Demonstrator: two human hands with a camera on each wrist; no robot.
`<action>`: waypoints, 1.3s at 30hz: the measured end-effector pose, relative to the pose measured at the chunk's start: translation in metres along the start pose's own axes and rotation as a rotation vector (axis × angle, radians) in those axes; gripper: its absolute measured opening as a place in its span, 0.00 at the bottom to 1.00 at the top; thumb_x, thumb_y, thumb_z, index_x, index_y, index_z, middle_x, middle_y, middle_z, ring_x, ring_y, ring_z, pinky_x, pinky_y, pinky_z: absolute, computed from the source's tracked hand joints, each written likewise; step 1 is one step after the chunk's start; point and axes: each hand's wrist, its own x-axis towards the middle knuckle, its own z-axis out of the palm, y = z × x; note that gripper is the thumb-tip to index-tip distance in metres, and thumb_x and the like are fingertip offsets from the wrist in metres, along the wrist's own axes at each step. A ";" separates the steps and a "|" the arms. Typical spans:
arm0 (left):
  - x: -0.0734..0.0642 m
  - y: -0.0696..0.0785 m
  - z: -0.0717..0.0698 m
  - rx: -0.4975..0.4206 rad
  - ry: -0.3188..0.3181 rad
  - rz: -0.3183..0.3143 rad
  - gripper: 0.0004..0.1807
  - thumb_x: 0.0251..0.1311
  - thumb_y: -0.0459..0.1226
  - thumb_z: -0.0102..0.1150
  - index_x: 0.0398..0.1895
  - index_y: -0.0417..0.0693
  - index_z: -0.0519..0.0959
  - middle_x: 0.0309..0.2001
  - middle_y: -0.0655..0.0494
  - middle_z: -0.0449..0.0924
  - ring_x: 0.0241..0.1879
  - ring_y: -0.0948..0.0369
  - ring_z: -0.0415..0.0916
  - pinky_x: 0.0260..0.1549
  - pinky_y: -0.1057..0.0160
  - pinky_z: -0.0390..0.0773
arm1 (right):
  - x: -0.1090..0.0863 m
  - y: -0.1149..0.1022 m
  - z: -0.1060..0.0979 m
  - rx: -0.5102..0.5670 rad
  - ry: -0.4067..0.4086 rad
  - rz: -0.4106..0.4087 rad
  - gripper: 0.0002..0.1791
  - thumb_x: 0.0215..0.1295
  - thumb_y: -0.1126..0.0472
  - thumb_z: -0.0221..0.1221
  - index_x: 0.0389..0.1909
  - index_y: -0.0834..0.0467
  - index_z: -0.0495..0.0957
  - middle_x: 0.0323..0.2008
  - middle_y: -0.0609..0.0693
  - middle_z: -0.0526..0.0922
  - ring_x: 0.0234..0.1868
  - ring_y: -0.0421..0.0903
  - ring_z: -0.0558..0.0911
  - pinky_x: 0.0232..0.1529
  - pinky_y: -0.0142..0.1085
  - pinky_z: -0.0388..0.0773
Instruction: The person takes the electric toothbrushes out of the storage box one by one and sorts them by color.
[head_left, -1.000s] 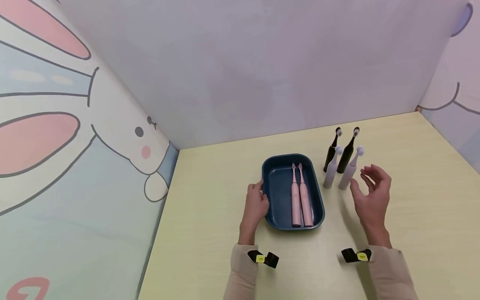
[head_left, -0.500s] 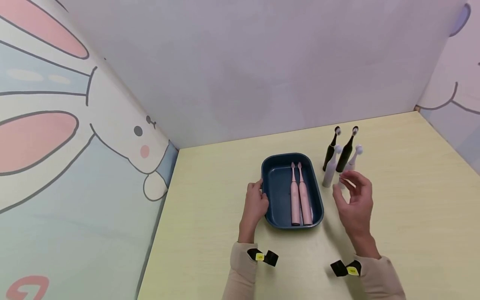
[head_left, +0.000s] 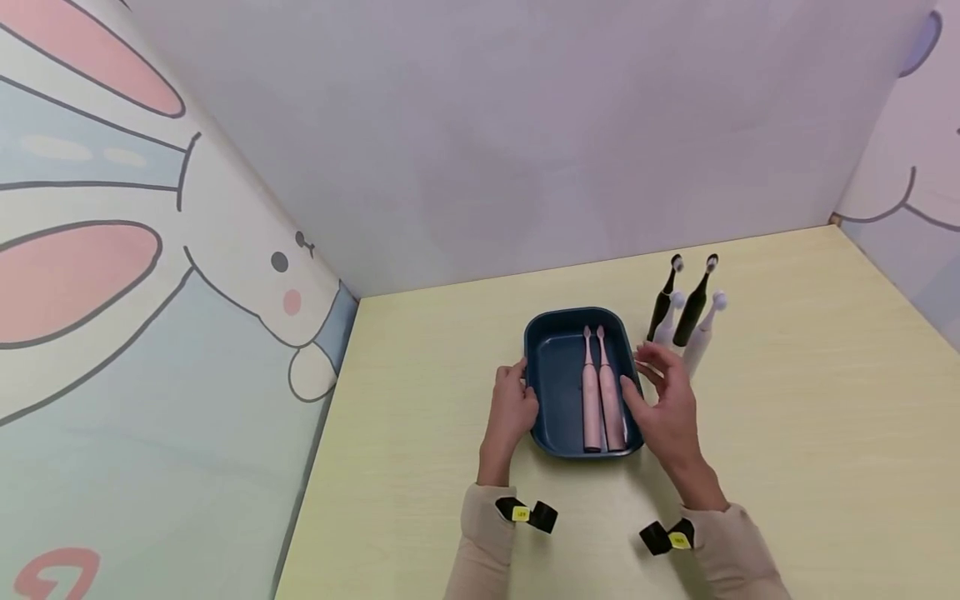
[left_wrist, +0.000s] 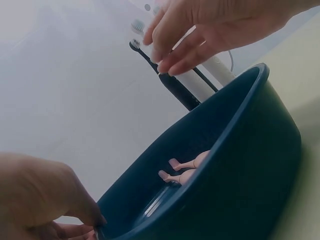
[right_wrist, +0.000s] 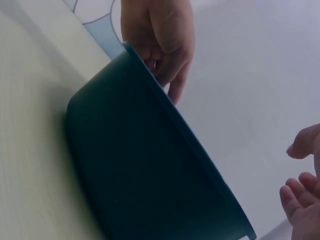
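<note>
My left hand [head_left: 513, 408] pinches the left rim of a dark blue tray [head_left: 555, 392], thumb at the rim in the left wrist view. Inside the tray lie two pink electric toothbrushes [head_left: 591, 404], side by side with heads pointing away from me. My right hand [head_left: 670, 412] holds nothing; its thumb and fingers are spread apart beside the right rim. From the left wrist view, this right hand [left_wrist: 215, 35] is above the rim. Just beyond it stand two white electric toothbrushes [head_left: 699, 340], partly covered by the hand, and two black electric toothbrushes [head_left: 692, 315] behind them.
The pale wooden table [head_left: 420, 400] meets a plain whitish wall [head_left: 480, 150] at the back. On the left, a wall with a cartoon rabbit [head_left: 225, 250] borders the table. Black cameras [head_left: 542, 517] are strapped to both wrists.
My right hand has moved left, from beside the white toothbrushes to the tray's right rim, fingers still apart. The left hand and the tray have stayed in place.
</note>
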 end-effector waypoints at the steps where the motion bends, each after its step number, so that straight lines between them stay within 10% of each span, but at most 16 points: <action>1: 0.000 0.000 0.000 -0.002 -0.001 -0.003 0.26 0.64 0.26 0.45 0.67 0.38 0.66 0.52 0.44 0.68 0.36 0.61 0.68 0.36 0.63 0.71 | 0.000 0.001 0.002 -0.008 -0.010 0.001 0.30 0.48 0.86 0.58 0.56 0.80 0.63 0.50 0.71 0.71 0.52 0.34 0.74 0.55 0.22 0.70; 10: -0.002 0.002 0.000 -0.008 -0.001 -0.007 0.26 0.64 0.27 0.45 0.67 0.39 0.66 0.53 0.44 0.68 0.37 0.61 0.68 0.37 0.63 0.71 | -0.002 0.031 0.017 -0.095 -0.096 0.145 0.31 0.56 0.76 0.61 0.62 0.70 0.62 0.56 0.66 0.71 0.54 0.58 0.74 0.54 0.19 0.68; 17: -0.002 0.002 0.000 0.000 0.009 0.005 0.26 0.64 0.26 0.45 0.67 0.38 0.66 0.52 0.43 0.68 0.36 0.60 0.68 0.36 0.63 0.71 | -0.001 0.042 0.023 -0.127 -0.228 0.287 0.34 0.60 0.70 0.60 0.66 0.68 0.58 0.60 0.66 0.67 0.58 0.60 0.73 0.58 0.49 0.70; 25: -0.001 0.000 0.002 -0.011 -0.005 -0.002 0.26 0.64 0.26 0.45 0.67 0.39 0.65 0.53 0.44 0.68 0.36 0.61 0.67 0.36 0.63 0.71 | 0.006 0.042 0.028 -0.180 -0.400 0.434 0.40 0.59 0.71 0.59 0.69 0.72 0.50 0.64 0.71 0.62 0.61 0.64 0.70 0.59 0.54 0.69; 39: -0.001 0.002 0.002 -0.021 -0.002 -0.002 0.26 0.64 0.26 0.46 0.67 0.38 0.66 0.52 0.44 0.68 0.37 0.61 0.68 0.37 0.62 0.72 | 0.003 0.040 0.035 -0.361 -0.551 0.423 0.40 0.60 0.62 0.60 0.69 0.72 0.53 0.53 0.68 0.71 0.45 0.56 0.76 0.46 0.49 0.75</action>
